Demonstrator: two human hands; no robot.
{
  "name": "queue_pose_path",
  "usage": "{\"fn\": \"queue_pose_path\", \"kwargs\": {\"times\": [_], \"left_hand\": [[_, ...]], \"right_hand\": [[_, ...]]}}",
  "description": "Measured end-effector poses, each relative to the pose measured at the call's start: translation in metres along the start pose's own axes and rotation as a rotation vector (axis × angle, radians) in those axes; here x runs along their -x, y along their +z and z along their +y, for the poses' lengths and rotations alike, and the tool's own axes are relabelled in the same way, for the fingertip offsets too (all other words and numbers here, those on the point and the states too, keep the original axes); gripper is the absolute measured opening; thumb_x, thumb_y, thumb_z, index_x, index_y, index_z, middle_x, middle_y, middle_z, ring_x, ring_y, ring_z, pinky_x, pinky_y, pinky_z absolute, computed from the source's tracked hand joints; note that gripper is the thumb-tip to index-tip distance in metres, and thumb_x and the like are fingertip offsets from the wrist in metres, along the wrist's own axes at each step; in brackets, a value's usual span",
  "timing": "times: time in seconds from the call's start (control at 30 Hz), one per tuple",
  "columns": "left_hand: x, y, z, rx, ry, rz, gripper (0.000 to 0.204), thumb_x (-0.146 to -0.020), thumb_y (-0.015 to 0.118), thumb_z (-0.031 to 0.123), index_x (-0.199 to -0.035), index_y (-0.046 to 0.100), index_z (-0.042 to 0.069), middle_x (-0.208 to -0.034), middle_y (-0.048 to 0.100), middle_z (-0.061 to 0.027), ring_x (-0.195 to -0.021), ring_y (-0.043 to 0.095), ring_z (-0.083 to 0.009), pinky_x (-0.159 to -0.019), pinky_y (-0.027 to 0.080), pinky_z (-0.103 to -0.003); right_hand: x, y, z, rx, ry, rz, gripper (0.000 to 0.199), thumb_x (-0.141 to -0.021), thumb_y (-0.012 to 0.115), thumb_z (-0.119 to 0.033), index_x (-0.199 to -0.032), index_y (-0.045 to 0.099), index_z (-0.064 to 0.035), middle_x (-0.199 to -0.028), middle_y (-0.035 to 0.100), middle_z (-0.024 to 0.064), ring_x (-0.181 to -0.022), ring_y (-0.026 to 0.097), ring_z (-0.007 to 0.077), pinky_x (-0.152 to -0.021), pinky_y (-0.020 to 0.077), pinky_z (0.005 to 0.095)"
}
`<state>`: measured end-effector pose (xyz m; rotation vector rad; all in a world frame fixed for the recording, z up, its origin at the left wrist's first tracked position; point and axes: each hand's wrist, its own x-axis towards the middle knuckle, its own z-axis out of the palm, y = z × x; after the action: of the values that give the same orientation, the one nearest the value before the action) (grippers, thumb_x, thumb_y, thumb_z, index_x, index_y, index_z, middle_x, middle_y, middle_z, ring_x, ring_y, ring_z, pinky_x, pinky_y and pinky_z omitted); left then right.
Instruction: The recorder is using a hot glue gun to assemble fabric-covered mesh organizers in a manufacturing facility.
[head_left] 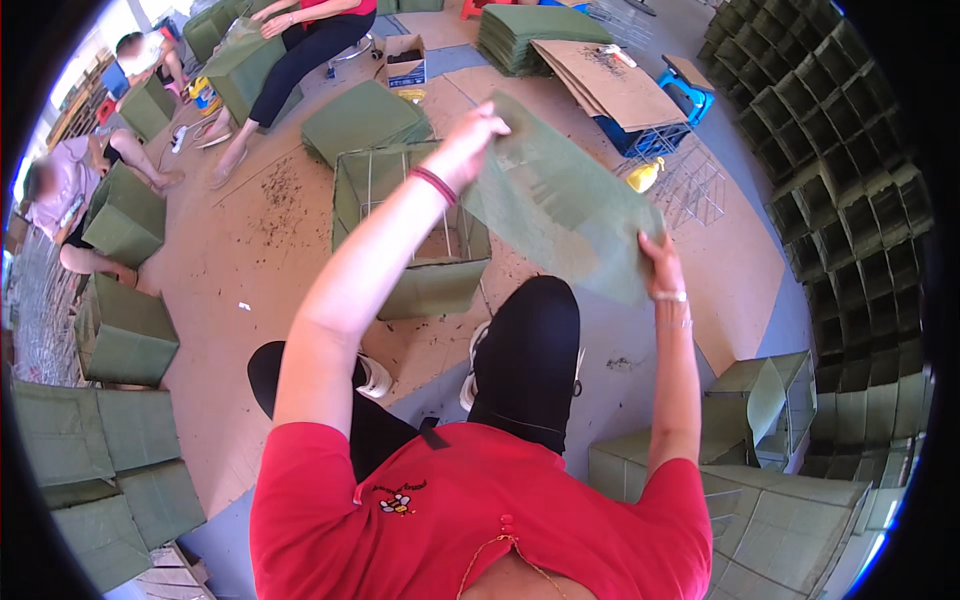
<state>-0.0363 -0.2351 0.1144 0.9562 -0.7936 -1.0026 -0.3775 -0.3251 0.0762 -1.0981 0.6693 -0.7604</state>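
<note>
Hands hold a flat rectangular sheet of olive-green fabric stretched between them just above the centre of the frame. The left hand is closed on the sheet's upper left corner, fingers curled over the edge, with a red band round the wrist below it. The right hand pinches the sheet's lower right corner between thumb and fingers, a thin bracelet on that wrist. The sheet slopes down from upper left to lower right and hangs in the air, clear of the floor. Directly beneath and behind it, at the centre of the frame, stands an open-topped wire-frame box lined with the same green fabric, resting on brown cardboard sheets spread over the floor; the person's knee in black trousers sits just below the box. Above it in the frame lies a folded green fabric bundle, and further toward the upper middle a neat stack of green sheets sits beside a slab of plain brown cardboard. Bare wire grid panels lie to the right of the held sheet. The right edge of the frame is filled by a tall wall of stacked finished green boxes, with more of them at lower right and lower left. In the upper left, other seated people handle similar green boxes.
</note>
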Motion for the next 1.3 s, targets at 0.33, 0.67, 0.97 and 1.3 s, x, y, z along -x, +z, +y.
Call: {"fn": "queue_pose_path", "kwargs": {"times": [0.33, 0.67, 0.97, 1.3], "left_hand": [[-0.067, -0.234, 0.109, -0.121, 0.246, 0.131, 0.051, -0.073, 0.047, -0.001, -0.124, 0.045, 0.002, -0.112, 0.056, -0.0087, -0.101, 0.055, -0.0189, -0.088, 0.045, -0.031], [-0.017, -0.344, 0.044, 0.006, -0.147, 0.399, 0.029, -0.074, 0.054, 0.003, -0.103, 0.053, 0.002, -0.101, 0.058, -0.0098, -0.088, 0.057, -0.0218, -0.078, 0.049, -0.037], [0.04, -0.303, 0.059, 0.251, -0.351, 0.535, 0.028, -0.08, 0.062, 0.009, -0.105, 0.054, 0.001, -0.106, 0.059, -0.0111, -0.097, 0.057, -0.0237, -0.09, 0.045, -0.038], [0.031, -0.244, 0.251, -0.528, 0.027, 0.364, 0.046, -0.074, 0.053, 0.001, -0.121, 0.05, 0.004, -0.097, 0.061, -0.0055, -0.081, 0.06, -0.0169, -0.071, 0.051, -0.033]], "right_hand": [[-0.274, 0.196, 0.009, 0.003, -0.238, -0.297, 0.075, -0.076, 0.062, 0.005, -0.14, 0.028, -0.0123, -0.116, 0.053, 0.0083, -0.099, 0.052, 0.0181, -0.086, 0.0445, 0.0318], [-0.289, 0.248, 0.091, 0.233, -0.018, -0.232, 0.076, -0.074, 0.066, 0.001, -0.139, 0.026, -0.0036, -0.116, 0.053, 0.019, -0.095, 0.057, 0.0245, -0.082, 0.0476, 0.0335], [-0.261, 0.225, 0.081, 0.1, 0.292, -0.355, 0.043, -0.081, 0.06, -0.002, -0.123, 0.049, -0.0031, -0.101, 0.061, 0.0119, -0.087, 0.061, 0.0194, -0.078, 0.0508, 0.0307], [-0.136, 0.375, 0.075, 0.601, 0.158, -0.857, 0.045, -0.084, 0.059, -0.021, -0.125, 0.048, -0.0048, -0.104, 0.061, 0.0107, -0.083, 0.062, 0.0166, -0.068, 0.0513, 0.028]]}}
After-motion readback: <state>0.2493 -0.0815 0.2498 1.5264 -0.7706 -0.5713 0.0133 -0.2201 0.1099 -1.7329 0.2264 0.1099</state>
